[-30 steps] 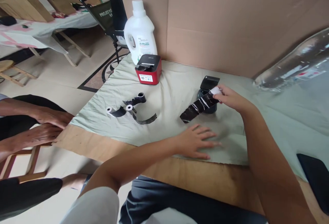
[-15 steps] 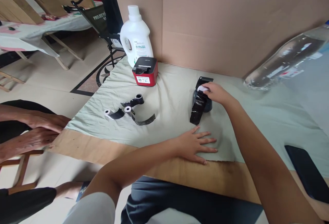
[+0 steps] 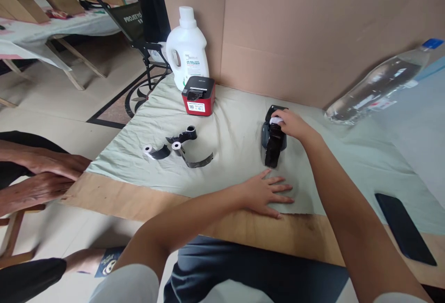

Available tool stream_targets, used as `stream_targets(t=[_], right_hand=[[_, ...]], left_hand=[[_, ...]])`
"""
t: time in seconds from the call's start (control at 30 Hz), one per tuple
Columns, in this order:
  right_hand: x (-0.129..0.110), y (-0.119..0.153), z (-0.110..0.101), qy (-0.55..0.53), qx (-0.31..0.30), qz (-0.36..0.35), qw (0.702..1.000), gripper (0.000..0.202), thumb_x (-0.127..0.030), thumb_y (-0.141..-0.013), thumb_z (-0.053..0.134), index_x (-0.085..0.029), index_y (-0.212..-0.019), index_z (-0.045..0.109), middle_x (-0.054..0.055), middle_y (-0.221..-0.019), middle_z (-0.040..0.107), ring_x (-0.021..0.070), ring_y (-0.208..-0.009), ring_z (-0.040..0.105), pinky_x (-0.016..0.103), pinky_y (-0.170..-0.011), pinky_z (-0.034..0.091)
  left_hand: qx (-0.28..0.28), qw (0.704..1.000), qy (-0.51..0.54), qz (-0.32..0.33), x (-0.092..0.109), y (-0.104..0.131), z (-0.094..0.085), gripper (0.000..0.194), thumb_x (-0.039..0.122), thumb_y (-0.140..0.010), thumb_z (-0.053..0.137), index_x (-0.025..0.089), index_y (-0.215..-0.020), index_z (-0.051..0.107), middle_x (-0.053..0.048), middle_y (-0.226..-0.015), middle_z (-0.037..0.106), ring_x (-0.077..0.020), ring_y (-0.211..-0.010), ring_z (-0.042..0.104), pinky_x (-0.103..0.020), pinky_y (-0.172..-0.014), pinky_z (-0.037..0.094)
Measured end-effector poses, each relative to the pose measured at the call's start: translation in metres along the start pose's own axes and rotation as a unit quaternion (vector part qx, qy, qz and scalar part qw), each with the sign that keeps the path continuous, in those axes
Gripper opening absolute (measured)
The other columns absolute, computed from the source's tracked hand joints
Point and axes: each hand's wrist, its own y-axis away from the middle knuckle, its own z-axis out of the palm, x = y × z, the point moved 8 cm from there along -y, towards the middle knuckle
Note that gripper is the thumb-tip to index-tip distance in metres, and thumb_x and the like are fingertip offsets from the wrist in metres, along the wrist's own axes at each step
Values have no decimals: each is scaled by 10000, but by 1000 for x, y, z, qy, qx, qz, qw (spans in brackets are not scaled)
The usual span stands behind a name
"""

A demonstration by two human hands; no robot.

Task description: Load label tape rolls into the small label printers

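Note:
My right hand [image 3: 291, 123] grips a small white paper roll [image 3: 276, 121] at the opened top of a dark printer [image 3: 265, 135]. From the roll a black strip of paper [image 3: 273, 149] hangs over the printer's front onto the cloth. The printer's lid [image 3: 277, 108] stands raised behind my fingers. Flat on the cloth, fingers spread, my left hand [image 3: 266, 195] rests just in front of the strip and holds nothing. To the left lie three partly unrolled paper rolls [image 3: 177, 146] with black outer sides.
A red and black printer [image 3: 199, 97] stands before a white detergent bottle [image 3: 187, 48] at the back left. A large clear bottle [image 3: 377, 85] leans at the right, above a dark phone [image 3: 405, 229]. Another person's hands [image 3: 45, 173] are at the left edge.
The black strip has swung slightly right and hangs straighter down the printer's front. My right hand keeps its grip on the roll; my left hand stays flat. The view has shifted a little.

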Motion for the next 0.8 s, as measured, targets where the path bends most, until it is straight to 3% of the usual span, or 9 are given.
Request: stream_targets(t=[0.2, 0.37, 0.5, 0.63, 0.8], right_hand=[[-2, -3, 10, 6, -17, -7, 1000, 449, -121, -855, 508, -189, -1259, 692, 154, -1187, 671, 292, -1048, 607, 423, -969, 469], [0, -3, 11, 8, 43, 21, 999, 362, -115, -826, 536, -163, -1126, 732, 170, -1146, 671, 315, -1103, 564, 450, -1007, 469], [7, 2, 6, -22, 84, 59, 994, 370, -141, -845, 561, -147, -1176, 724, 183, -1197, 630, 304, -1093, 600, 439, -1005, 494], [14, 6, 8, 7, 67, 131, 989, 424, -212, -883, 627, -100, -1285, 701, 214, -1197, 673, 322, -1080, 639, 425, -984, 494], [17, 11, 15, 8, 50, 140, 989, 378, -253, -915, 650, -138, -1263, 745, 166, -1106, 745, 314, -1066, 659, 402, -925, 500]], left_hand=[[2, 1000, 7, 2, -1, 0, 1, 681, 646, -1017, 483, 307, -1608, 477, -53, -1744, 338, -331, -1648, 232, -623, -1329, 81], [8, 1000, 6, 2, -1, 0, 1, 678, 643, -1013, 497, 303, -1601, 489, -62, -1741, 343, -337, -1643, 245, -630, -1324, 98], [2, 1000, 7, 3, -2, -1, 3, 685, 649, -1018, 474, 300, -1608, 479, -65, -1748, 328, -340, -1648, 228, -627, -1322, 85], [-11, 1000, 3, -5, -2, -1, 3, 690, 660, -1021, 455, 319, -1621, 451, -43, -1762, 295, -308, -1661, 190, -592, -1331, 41], [-21, 1000, 4, -9, -3, -1, 4, 693, 658, -1023, 451, 321, -1627, 440, -37, -1766, 286, -301, -1664, 176, -578, -1333, 22]])
